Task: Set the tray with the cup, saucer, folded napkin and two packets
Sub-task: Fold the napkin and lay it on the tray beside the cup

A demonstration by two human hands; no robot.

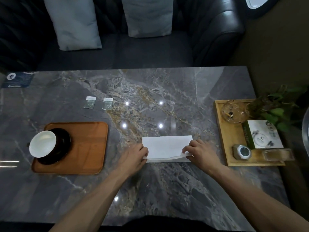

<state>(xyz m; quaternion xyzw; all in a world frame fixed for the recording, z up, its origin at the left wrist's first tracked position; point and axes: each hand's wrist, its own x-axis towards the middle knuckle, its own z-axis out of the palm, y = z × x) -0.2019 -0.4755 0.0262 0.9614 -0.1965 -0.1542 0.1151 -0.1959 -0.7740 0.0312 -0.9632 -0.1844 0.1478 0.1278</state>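
A white napkin (165, 146) lies folded in a long strip on the marble table, right of centre. My left hand (136, 156) pinches its near left corner and my right hand (199, 152) pinches its near right corner. An orange-brown tray (90, 148) sits at the left. On its left end stands a dark saucer (62, 148) with a white cup (42, 144) on it. Two small packets, one (90, 102) and the other (107, 103), lie side by side on the table beyond the tray.
A light wooden tray (234, 158) at the right holds a glass ashtray (235, 111), a booklet (262, 133), a silver round device (242, 151) and a plant (274, 106). A dark card (18, 79) lies at the far left corner. A sofa with cushions (73, 22) stands behind the table.
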